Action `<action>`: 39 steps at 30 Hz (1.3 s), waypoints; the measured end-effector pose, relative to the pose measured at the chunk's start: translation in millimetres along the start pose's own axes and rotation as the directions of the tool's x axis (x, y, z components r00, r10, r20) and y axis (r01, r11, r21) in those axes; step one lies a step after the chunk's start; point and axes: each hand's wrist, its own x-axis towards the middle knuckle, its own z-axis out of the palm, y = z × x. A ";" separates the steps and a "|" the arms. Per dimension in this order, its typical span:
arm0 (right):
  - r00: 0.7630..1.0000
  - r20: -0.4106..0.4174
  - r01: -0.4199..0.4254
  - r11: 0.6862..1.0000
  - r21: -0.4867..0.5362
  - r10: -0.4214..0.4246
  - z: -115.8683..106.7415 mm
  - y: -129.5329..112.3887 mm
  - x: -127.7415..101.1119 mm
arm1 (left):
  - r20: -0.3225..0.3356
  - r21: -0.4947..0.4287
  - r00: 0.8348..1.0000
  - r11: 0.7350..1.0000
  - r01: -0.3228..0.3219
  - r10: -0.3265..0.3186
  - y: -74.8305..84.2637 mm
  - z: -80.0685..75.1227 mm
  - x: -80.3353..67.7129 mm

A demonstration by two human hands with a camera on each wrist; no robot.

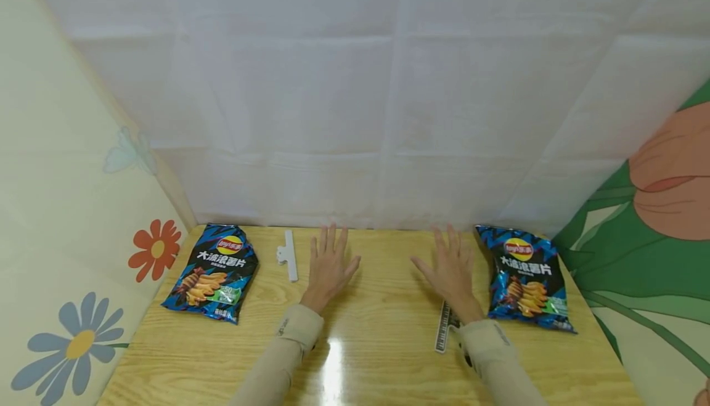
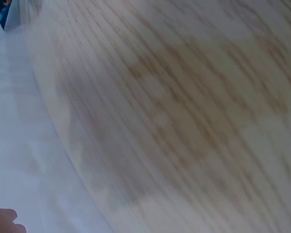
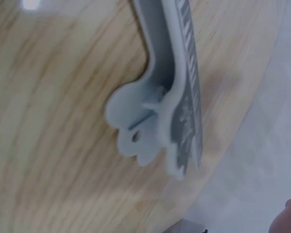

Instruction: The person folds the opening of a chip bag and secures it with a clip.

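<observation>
Two hands flat on wooden table (image 1: 388, 357), fingers spread, holding nothing: left hand (image 1: 328, 265), right hand (image 1: 452, 273). Ruler-marked bag clip (image 1: 443, 326) lies under right wrist; right wrist view alone shows its grey hinge. White clip (image 1: 289, 254) beside left hand. Farther out, left chip bag (image 1: 213, 272) and right chip bag (image 1: 526, 278), Lay's logo, Chinese lettering.
</observation>
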 end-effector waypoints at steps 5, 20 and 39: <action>1.000 -0.015 -0.007 0.999 0.042 0.008 -1.4 7.3 -3.7 | 0.009 -0.017 1.000 1.000 0.006 -0.006 5.2 -1.4 0.1; 0.998 -0.041 -0.036 0.999 0.018 0.037 -11.9 24.0 -15.4 | 0.073 -0.083 0.997 0.996 0.036 -0.030 23.2 3.2 -0.6; 0.992 -0.095 -0.074 0.996 0.043 0.078 -23.3 46.4 -21.5 | 0.120 -0.115 0.993 0.993 0.038 -0.024 42.0 9.9 -6.8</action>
